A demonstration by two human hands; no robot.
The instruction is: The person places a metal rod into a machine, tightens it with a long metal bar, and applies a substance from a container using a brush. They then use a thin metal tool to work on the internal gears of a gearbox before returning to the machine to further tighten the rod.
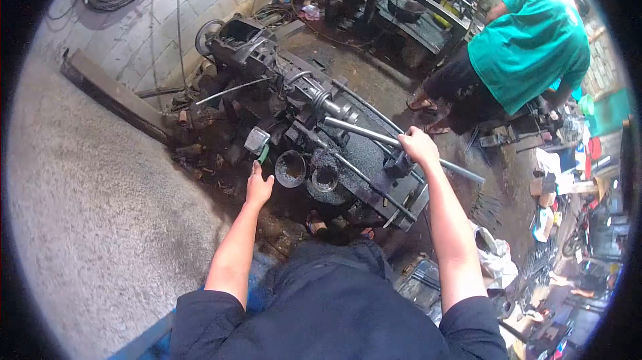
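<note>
The dark metal machine (pixel 304 85) across the middle is likely very heavy and rigid, hard to shift. Over its right part runs the long metal bar (pixel 361 132), probably stiff, fairly weighty and slippery if oily; it is best taken near mid-length, where the person's right hand (pixel 418 146) has its fingers wrapped around it. The machine's slanting rods (pixel 364 178) crowd the space nearer. Two round dish-like pieces (pixel 281 167) stand between the hands. At left, the left hand (pixel 259 187) holds thumb and index spread, other fingers unclear, the index tip by the green handle (pixel 264 154), contact uncertain.
</note>
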